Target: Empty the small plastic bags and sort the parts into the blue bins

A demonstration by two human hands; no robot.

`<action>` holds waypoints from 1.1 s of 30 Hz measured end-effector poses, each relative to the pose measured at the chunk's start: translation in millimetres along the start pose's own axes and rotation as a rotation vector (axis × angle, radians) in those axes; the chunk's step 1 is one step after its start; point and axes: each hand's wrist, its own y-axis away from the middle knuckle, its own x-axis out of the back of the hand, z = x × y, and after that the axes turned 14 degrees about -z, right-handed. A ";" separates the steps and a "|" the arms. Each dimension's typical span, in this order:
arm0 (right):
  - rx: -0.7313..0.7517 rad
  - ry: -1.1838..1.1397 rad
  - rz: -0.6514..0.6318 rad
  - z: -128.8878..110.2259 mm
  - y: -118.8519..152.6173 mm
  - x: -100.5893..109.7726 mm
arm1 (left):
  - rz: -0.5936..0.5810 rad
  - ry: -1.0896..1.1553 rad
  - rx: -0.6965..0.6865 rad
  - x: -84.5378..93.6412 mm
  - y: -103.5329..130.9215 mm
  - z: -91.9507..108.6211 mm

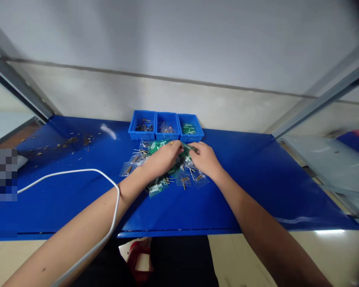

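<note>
Above a heap of small packets, my left hand (166,155) is closed with its fingertips bent inward. Facing it, my right hand (206,158) pinches a small green plastic bag (188,148), which stretches between the two hands. The left fingertips meet the other end of that bag, partly hidden. Below lie clear plastic bags (183,180) with brass-coloured pins, other green bags (157,189) with pale pieces inside, and loose metal pins (141,152). My left forearm covers part of the heap.
Three joined blue bins (166,136) stand behind the heap, holding dark pins, copper-toned pieces and green packets. A white cable (89,170) crosses my left forearm. Brown scraps (77,140) litter the blue tabletop (179,215) at left. Metal posts (320,97) flank the table.
</note>
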 end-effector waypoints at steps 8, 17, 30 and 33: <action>0.128 -0.014 0.113 -9.9 9.5 4.6 | 0.144 0.109 0.091 2.4 -3.1 -8.3; 0.186 -0.128 -0.004 -26.9 18.7 -5.4 | 0.212 0.159 0.147 6.9 -3.9 -9.9; 0.136 -1.296 -0.217 -35.5 15.0 -22.9 | 0.536 0.149 0.061 2.5 1.4 -4.4; 0.109 -1.579 -0.349 -44.7 19.5 -31.4 | 0.506 0.059 -0.103 -4.3 2.6 4.7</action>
